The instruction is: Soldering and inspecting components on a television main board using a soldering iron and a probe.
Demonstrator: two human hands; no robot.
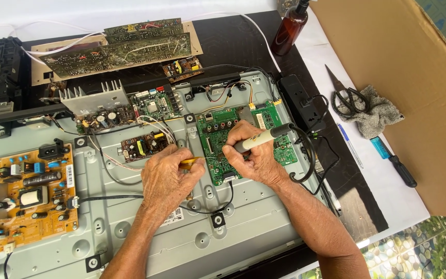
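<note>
My right hand (251, 155) grips a pen-shaped soldering iron (264, 137) with a pale body and black cord end, its tip down over the green circuit board (218, 139) mounted on the grey metal back panel (181, 243). My left hand (167, 178) rests on the panel just left of that board, pinching a small amber-handled tool (191, 163) whose tip points toward the board's left edge. The iron's black cable (305, 160) loops to the right.
An orange-brown power board (32, 199) sits at the panel's left. Small boards and a finned heatsink (95, 98) lie behind, with older boards farther back. To the right are a black power strip (303, 101), scissors (344, 95), a grey rag, a blue-handled screwdriver (392, 160), a brown bottle (290, 28) and cardboard.
</note>
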